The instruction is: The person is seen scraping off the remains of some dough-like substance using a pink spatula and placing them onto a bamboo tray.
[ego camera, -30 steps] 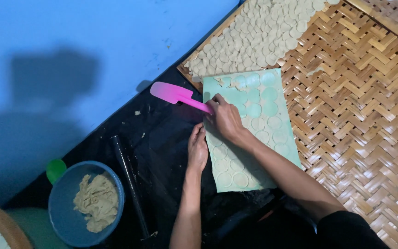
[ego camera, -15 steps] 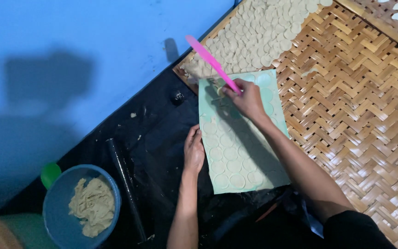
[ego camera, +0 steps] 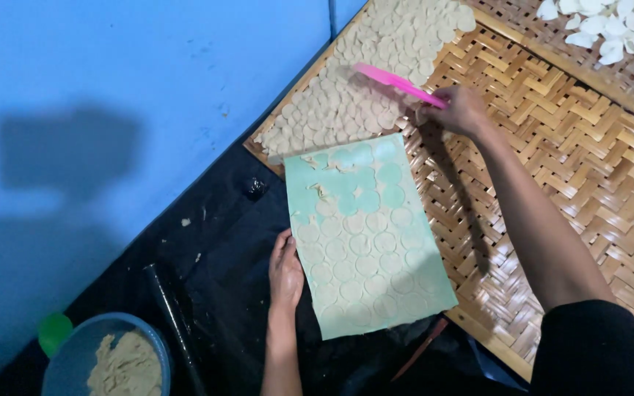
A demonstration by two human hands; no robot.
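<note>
Left hand [ego camera: 285, 270] flat, fingers together, pressing the left edge of the green mat [ego camera: 367, 238] that is covered in round dough cutouts and lies partly on black plastic sheet [ego camera: 214, 249], partly on woven bamboo tray [ego camera: 552, 147]. Farther out, right hand [ego camera: 460, 110] grips pink spatula [ego camera: 398, 83] over laid-out dough discs [ego camera: 361, 88].

Pink spatula [ego camera: 398, 83] (tilted) over dough discs [ego camera: 361, 88]

Pink spatula [ego camera: 394, 82], pale green sheet [ego camera: 370, 242], herringbone-woven tan tray [ego camera: 552, 147], blue wall [ego camera: 111, 88]
</note>
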